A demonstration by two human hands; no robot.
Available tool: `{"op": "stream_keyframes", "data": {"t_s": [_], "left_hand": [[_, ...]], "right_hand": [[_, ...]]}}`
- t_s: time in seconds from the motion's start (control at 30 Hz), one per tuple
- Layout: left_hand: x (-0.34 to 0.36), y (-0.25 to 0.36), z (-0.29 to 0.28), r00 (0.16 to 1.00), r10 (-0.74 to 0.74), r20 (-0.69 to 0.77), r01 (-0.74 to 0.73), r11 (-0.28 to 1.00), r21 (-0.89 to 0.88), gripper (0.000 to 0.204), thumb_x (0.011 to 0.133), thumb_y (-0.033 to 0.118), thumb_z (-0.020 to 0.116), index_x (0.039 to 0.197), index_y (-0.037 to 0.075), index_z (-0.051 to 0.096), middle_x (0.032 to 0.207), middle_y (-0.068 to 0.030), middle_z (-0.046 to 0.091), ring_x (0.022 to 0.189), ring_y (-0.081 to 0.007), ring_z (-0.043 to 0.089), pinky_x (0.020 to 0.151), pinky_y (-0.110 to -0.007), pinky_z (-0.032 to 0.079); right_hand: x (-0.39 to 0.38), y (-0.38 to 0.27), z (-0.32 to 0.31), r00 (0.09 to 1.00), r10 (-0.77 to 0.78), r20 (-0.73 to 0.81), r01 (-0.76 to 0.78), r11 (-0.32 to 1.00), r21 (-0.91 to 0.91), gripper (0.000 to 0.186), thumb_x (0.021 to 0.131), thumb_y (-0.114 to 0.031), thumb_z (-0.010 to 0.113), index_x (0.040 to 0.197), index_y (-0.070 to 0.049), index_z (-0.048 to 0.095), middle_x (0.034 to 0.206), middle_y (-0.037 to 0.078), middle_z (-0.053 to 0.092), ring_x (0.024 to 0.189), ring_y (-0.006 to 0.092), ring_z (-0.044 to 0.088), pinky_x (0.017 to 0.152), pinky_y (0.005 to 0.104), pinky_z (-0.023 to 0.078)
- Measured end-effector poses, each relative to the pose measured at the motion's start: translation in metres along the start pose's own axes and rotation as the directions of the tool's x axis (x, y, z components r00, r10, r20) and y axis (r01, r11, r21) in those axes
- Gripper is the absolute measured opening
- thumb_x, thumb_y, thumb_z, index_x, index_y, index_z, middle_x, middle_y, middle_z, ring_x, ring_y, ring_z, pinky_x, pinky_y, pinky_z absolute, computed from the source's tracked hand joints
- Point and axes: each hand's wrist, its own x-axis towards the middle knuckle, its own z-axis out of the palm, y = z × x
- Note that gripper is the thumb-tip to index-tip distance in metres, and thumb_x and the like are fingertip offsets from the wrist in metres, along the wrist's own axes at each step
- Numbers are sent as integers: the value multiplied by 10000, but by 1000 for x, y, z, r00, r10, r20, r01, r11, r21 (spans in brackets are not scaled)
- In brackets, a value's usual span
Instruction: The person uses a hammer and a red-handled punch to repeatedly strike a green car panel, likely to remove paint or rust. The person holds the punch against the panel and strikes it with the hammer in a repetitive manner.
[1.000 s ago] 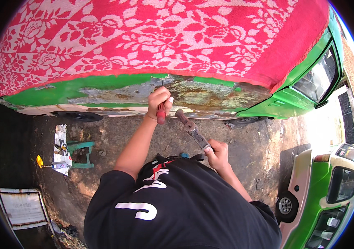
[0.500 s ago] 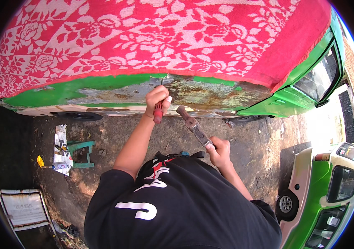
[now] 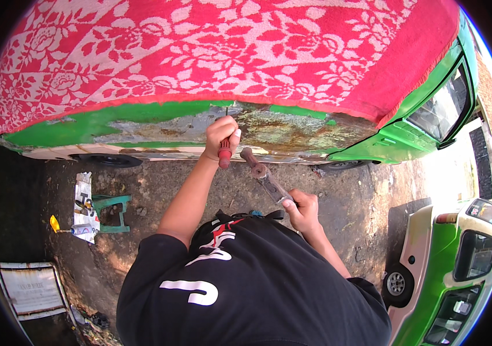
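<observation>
My left hand is wrapped round the red handle of a screwdriver, its thin metal shaft pointing at the side panel of a green vehicle. Bare grey metal and rust show there between patches of green paint. In my right hand I grip a worn hammer by its handle. Its head is close to the butt end of the screwdriver, with a small gap between them. Whether the screwdriver tip touches the metal is hard to make out.
A red and white floral cloth covers the vehicle's upper part. On the ground at left are a green plastic stool, a spray can and a framed board. Another green and white vehicle stands at right.
The hammer head has moved slightly left, nearer the screwdriver's butt end. My left hand and the screwdriver have shifted a little up and to the right.
</observation>
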Motion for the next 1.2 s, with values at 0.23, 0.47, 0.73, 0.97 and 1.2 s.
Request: {"op": "stream_keyframes", "data": {"t_s": [0.23,0.47,0.73,0.97,1.2], "left_hand": [[4,-1,3,998,-54,-22,54,999,3,350,889,120,550,611,-26,394,654,-104,502,529,-187,461,495,-309,372],[6,-2,2,997,-70,-30,71,997,11,315,879,82,552,625,-22,396,659,-98,495,523,-206,457,493,-319,375],[-3,-4,11,992,-130,-2,130,992,6,242,800,-2,578,630,-19,407,657,-110,475,521,-245,450,498,-336,388],[-13,-1,0,996,-85,-6,84,996,-12,303,842,54,589,617,-6,394,646,-96,462,532,-223,467,490,-332,385],[-4,8,-2,1000,19,21,-18,999,-42,347,875,124,602,624,7,393,656,-87,452,547,-221,468,489,-328,377]], "right_hand": [[14,8,6,856,-517,-21,512,841,174,342,834,-367,695,734,-50,614,610,114,588,547,308,588,510,387,433],[18,-3,1,943,-331,-23,324,934,-149,367,816,-387,705,703,-54,601,571,82,554,505,297,555,502,395,431],[19,-16,5,1000,-7,-25,1,979,-205,350,857,-370,683,721,-56,607,575,129,548,526,323,570,507,406,438],[11,-4,-4,937,-342,-75,343,939,-7,358,846,-375,673,768,-28,633,596,118,567,550,317,573,527,391,436],[7,6,-6,988,-134,-82,132,991,-28,335,847,-347,678,758,-28,629,591,119,560,536,313,559,520,388,424]]}}
